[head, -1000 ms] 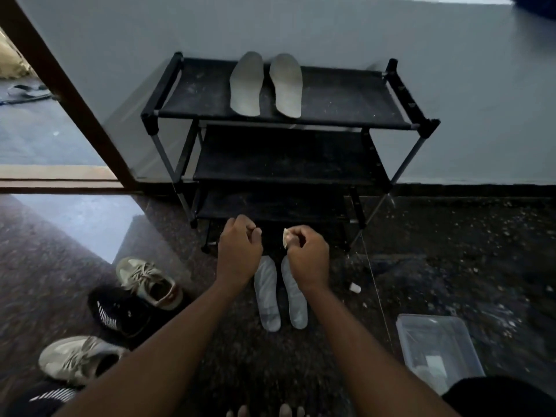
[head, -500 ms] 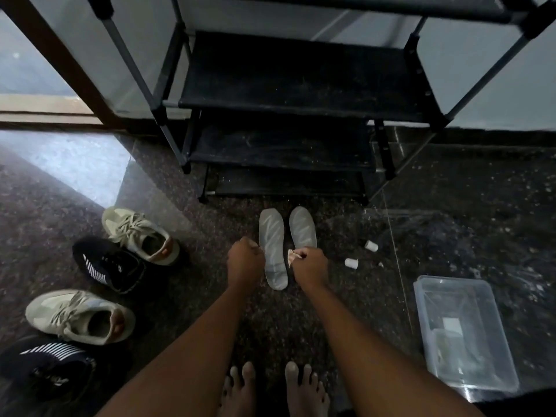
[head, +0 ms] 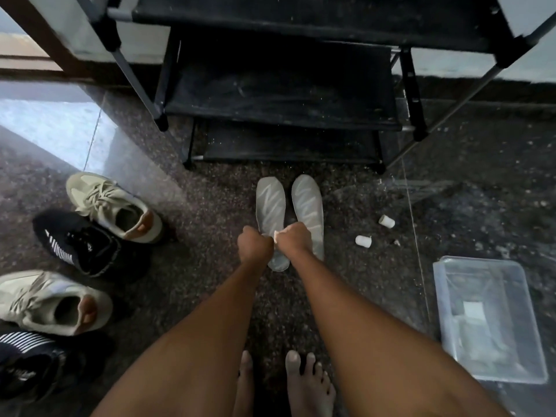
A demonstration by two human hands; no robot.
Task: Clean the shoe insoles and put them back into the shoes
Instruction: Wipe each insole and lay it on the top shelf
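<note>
Two pale grey insoles lie side by side on the dark floor in front of the shoe rack, the left insole (head: pixel 270 206) and the right insole (head: pixel 308 206). My left hand (head: pixel 254 245) and my right hand (head: pixel 296 239) hover close together over their heel ends, both fisted. My right hand pinches a small white wipe (head: pixel 276 234), and my left hand's fingertips meet it at the same spot. At the left stand two beige sneakers (head: pixel 115 206) (head: pixel 51 302) and two black sneakers (head: pixel 81 242) (head: pixel 27 356).
A black shoe rack (head: pixel 282 85) stands against the wall straight ahead. Two small white caps (head: pixel 386 221) (head: pixel 363 240) lie right of the insoles. A clear plastic box (head: pixel 487 320) sits at the lower right. My bare feet (head: pixel 307 383) are at the bottom.
The view has tilted down, so the rack's top shelf with two more insoles has left the frame. My hands have sunk toward the floor insoles and drawn together.
</note>
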